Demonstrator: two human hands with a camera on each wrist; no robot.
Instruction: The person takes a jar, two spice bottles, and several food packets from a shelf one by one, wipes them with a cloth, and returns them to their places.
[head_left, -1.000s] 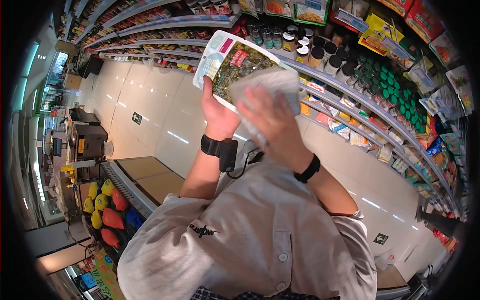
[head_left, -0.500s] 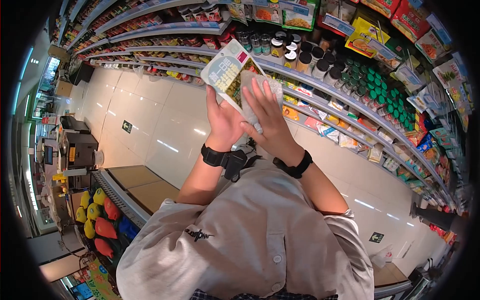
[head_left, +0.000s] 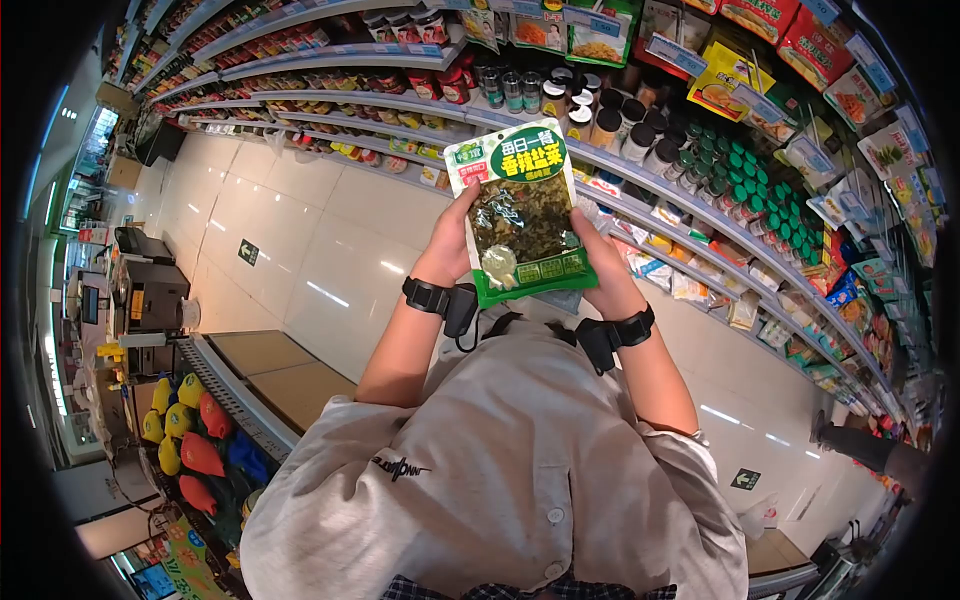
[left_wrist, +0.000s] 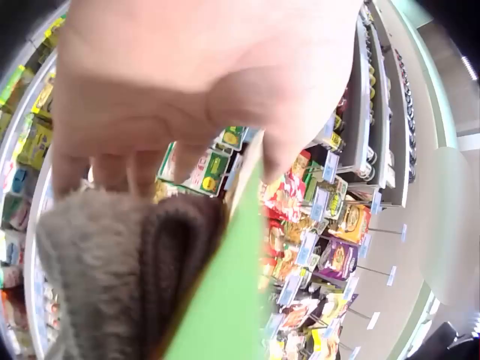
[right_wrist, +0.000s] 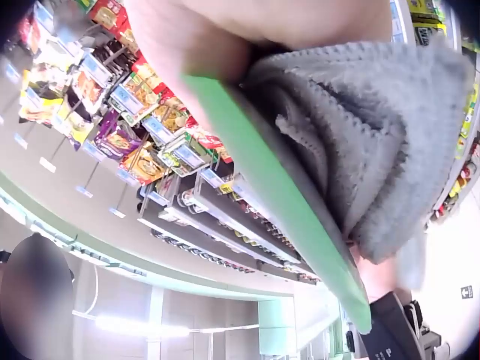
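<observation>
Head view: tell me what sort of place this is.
Most likely a grocery or convenience store aisle. Long shelves carry jars and hanging snack bags, with price tags along the edges. The left hand and right hand hold a green food packet.

Grey short-sleeved shirt [head_left: 520, 450] with buttons down the front and a small black logo [head_left: 400, 466] on the chest. Checked fabric [head_left: 500, 590] shows at the near edge, below the shirt. Black strap on each wrist carrying a small black camera: left one [head_left: 445, 300], right one [head_left: 615, 335]. A thin black cable hangs from the left camera.
</observation>
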